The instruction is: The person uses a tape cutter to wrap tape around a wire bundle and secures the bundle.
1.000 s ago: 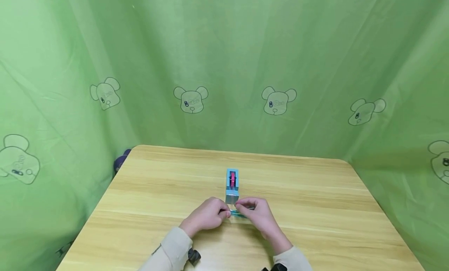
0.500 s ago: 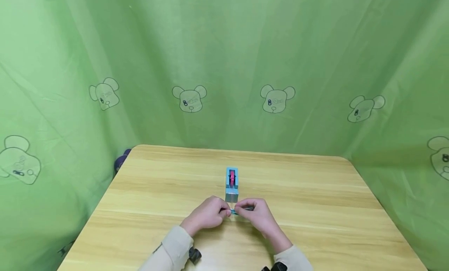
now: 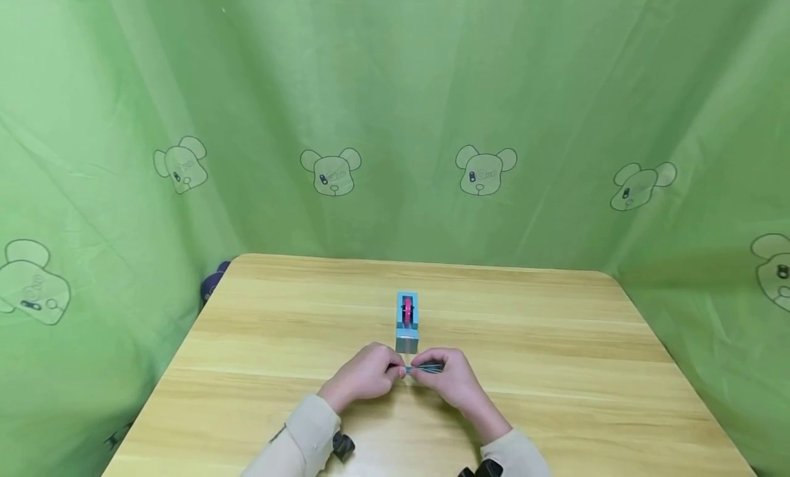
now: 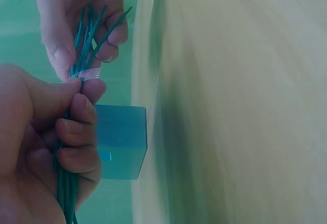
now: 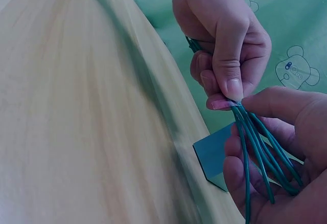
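Note:
A bundle of thin green wires runs between the two hands, just in front of the blue tape dispenser. My left hand grips one length of it, fingers curled round and thumb pressed on top. With thumb and index finger, my right hand pinches the bundle close beside the left thumb. The loose wire ends fan out over the right palm. A short piece of clear tape lies at the bundle between the two hands, one end sticking out. How far it wraps is hidden by the fingers.
The dispenser holds a pink-cored roll and stands on the wooden table. Green curtains with bear prints hang behind and at both sides. A dark purple object shows beyond the table's left edge.
The wire ends at my right hand have swung up toward the palm, and the bundle looks narrower between the hands. Both hands keep almost the same place; the head view has shifted slightly.

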The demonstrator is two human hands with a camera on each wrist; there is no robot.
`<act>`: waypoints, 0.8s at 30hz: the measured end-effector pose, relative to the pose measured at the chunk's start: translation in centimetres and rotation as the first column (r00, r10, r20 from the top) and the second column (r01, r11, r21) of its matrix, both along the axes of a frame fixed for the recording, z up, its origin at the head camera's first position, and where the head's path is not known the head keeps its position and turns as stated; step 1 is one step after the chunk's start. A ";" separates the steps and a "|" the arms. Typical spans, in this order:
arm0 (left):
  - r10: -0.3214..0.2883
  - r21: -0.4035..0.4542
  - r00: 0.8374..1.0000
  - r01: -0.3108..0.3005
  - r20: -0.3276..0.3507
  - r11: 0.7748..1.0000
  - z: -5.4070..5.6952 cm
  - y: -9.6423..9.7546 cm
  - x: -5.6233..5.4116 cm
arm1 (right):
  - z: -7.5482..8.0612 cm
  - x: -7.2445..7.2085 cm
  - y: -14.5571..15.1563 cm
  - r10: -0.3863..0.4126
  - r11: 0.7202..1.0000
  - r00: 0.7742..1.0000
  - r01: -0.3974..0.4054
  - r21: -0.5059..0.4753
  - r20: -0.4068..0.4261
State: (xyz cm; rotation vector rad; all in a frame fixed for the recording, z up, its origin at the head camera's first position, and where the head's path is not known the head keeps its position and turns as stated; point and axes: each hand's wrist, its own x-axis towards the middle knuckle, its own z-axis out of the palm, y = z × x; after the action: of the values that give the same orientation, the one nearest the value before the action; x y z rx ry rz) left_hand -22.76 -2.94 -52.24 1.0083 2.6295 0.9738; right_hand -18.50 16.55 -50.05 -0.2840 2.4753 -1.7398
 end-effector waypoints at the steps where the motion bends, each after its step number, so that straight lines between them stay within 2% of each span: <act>1: -0.001 -0.004 1.000 0.001 -0.006 1.000 0.0 0.0 0.0 | -0.4 -0.2 0.0 -0.004 1.000 1.000 0.004 0.007 -0.010; 7: -0.003 -0.029 0.999 0.002 -0.037 1.000 -0.3 0.0 0.0 | -2.7 -1.2 0.7 -0.001 0.997 0.999 0.003 0.073 -0.034; 13: 0.005 -0.034 0.999 -0.006 -0.038 0.999 -0.7 0.0 0.0 | -2.7 -1.6 1.1 0.053 0.986 0.996 -0.042 0.159 -0.068; 17: 0.003 -0.026 0.999 -0.004 -0.040 1.000 -0.7 0.0 0.0 | -2.7 -1.6 0.8 0.079 0.986 0.994 -0.067 0.150 -0.072; 21: 0.002 -0.018 0.999 -0.003 -0.040 1.000 -0.7 0.0 0.0 | -3.0 -1.6 0.4 0.071 0.990 0.995 -0.062 0.124 -0.071; 24: -0.001 -0.016 0.999 0.000 -0.046 1.000 -0.8 0.0 -0.1 | -3.2 -1.6 0.2 0.039 0.992 0.996 -0.028 0.126 -0.085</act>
State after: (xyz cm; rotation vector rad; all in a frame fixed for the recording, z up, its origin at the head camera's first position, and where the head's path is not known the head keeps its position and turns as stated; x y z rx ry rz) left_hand -22.83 -2.93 -53.01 1.0399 2.6693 0.9391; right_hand -20.07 16.75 -53.28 -0.3957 2.6103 -1.5843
